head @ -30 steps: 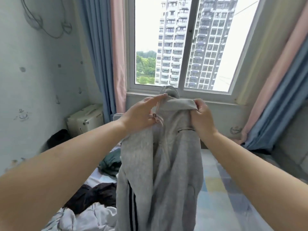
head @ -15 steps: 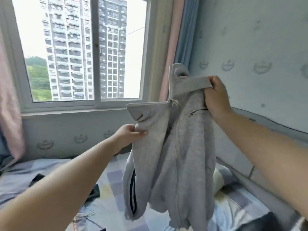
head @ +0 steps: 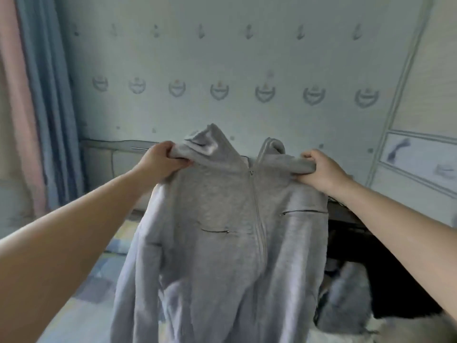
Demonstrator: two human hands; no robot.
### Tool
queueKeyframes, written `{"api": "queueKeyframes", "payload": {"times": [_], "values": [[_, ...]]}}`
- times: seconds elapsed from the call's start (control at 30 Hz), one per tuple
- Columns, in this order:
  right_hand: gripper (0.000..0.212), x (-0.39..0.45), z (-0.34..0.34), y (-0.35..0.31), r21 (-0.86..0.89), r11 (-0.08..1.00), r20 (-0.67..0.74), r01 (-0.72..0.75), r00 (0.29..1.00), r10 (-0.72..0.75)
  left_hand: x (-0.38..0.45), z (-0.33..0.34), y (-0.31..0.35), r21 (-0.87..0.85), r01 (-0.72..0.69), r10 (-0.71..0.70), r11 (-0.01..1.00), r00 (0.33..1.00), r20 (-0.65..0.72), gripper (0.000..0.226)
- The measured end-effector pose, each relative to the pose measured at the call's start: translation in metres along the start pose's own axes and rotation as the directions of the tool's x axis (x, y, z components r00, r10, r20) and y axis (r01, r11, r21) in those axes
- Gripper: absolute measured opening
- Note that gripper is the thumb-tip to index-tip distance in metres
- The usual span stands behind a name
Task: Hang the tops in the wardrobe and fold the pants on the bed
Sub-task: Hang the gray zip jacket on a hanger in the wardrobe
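A grey zip-up jacket (head: 230,231) with a high collar and two zipped chest pockets hangs spread out in front of me, its front facing me. My left hand (head: 160,163) grips its left shoulder beside the collar. My right hand (head: 319,172) grips the other shoulder at about the same height. The zip is closed up to the neck. The sleeves and hem hang down over the bed (head: 81,300); the hem runs out of view at the bottom.
A patterned wall (head: 222,70) stands straight ahead, with a padded headboard (head: 103,159) low at the left. Pink and blue curtains (head: 37,107) hang at far left. A pale panelled wardrobe door (head: 420,120) is at right. Dark and grey clothes (head: 371,280) lie at lower right.
My view has swung right, from the window to the wall and wardrobe side. My left hand moved up to the shoulder, so the jacket now hangs spread wide between both hands.
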State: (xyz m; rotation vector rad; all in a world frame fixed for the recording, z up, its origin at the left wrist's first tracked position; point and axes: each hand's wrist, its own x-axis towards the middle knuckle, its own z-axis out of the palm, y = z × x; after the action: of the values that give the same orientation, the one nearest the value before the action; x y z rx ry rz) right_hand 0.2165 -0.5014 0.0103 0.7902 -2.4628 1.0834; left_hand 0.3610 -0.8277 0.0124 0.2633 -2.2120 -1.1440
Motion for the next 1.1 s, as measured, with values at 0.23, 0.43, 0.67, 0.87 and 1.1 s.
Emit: {"api": "queueKeyframes", "payload": {"times": [0.23, 0.43, 0.67, 0.87, 1.1], "values": [[0.007, -0.055, -0.155, 0.119, -0.13, 0.973, -0.131, -0.191, 0.976, 0.174, 0.03, 0.199, 0.116, -0.115, -0.235, 0.26, 0.965, 0.911, 0.322, 0.046], [0.024, -0.079, -0.264, 0.192, -0.132, 0.956, -0.391, -0.263, 0.9, 0.194, 0.038, 0.331, 0.208, -0.288, -0.295, 0.404, 0.911, 0.778, 0.481, 0.023], [0.013, -0.098, -0.385, 0.262, -0.159, 0.902, -0.604, -0.402, 0.762, 0.233, 0.055, 0.498, 0.306, -0.513, -0.325, 0.539, 0.794, 0.767, 0.349, 0.015], [0.012, -0.113, -0.45, 0.303, -0.19, 0.844, -0.763, -0.502, 0.616, 0.195, 0.057, 0.614, 0.387, -0.79, -0.175, 0.568, 0.588, 0.784, 0.249, 0.01], [0.006, -0.111, -0.507, 0.335, -0.197, 0.72, -0.816, -0.666, 0.518, 0.256, 0.077, 0.704, 0.481, -0.935, -0.006, 0.725, 0.354, 0.634, 0.27, 0.013]]}}
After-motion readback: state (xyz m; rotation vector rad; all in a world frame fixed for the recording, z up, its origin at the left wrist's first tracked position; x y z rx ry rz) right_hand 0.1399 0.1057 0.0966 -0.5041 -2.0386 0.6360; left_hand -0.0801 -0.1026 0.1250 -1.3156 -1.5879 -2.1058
